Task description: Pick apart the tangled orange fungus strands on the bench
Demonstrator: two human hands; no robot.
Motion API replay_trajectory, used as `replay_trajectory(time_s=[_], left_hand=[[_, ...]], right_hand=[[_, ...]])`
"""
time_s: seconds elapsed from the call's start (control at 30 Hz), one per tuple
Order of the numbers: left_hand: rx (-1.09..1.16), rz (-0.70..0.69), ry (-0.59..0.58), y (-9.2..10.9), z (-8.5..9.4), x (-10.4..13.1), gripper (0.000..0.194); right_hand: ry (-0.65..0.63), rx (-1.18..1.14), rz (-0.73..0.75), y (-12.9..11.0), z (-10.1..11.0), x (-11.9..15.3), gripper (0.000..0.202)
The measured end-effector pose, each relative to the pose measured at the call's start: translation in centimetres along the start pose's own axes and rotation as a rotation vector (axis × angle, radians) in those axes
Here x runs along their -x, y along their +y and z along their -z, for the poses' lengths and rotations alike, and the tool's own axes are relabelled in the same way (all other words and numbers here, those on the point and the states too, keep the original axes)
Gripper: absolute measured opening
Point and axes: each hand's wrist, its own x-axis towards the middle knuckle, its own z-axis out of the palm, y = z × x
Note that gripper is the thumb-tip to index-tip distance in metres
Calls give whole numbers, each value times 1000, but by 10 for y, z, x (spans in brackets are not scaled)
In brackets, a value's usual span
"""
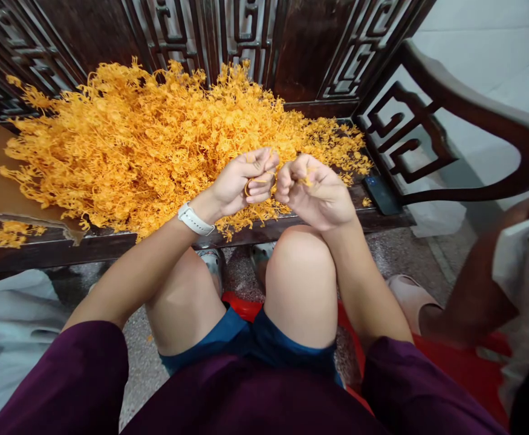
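Note:
My left hand (248, 180), with a white watch (194, 219) on its wrist, is closed on a thin orange plastic piece (260, 180) that loops out between the fingers. Close beside it, my right hand (316, 188) pinches a small orange piece (308, 177) between thumb and fingers. The two hands are slightly apart, raised in front of my knees. Behind them spreads a large heap of orange, stringy, branched plastic pieces (155, 139) on a dark wooden bench. Whether the two held pieces are joined cannot be made out.
The carved bench back (300, 54) rises behind the heap, its armrest (477, 121) at right. A dark phone (382, 194) lies on the seat's right end. Cardboard (5, 169) stands at left. Other people sit close on both sides, one with a bare leg (468, 296) at right.

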Motion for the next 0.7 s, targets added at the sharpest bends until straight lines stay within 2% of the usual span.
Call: replay_trajectory(time_s=[0.1,0.2,0.4,0.47,0.6,0.67,0.7], left_hand=[[30,2,68,10,1,1,30],[-10,-20,135,18,6,0,31],[-116,-93,224,19,21,-8,25],[-110,-99,267,20,24,-11,22],[-89,-113,326,21,29,-12,14],[-84,-138,319,20,29,-12,16],[-87,-150,311,20,29,-12,17]], right_hand=[[-26,15,23,0,3,1,53],[-20,54,17,3,5,2,42],[-176,205,-131,6,8,3,26],[-65,122,-111,5,11,-2,25],[351,-175,-18,8,34,-14,29],[454,-258,-81,13,47,-17,29],[458,-264,-129,15,51,-18,28]])
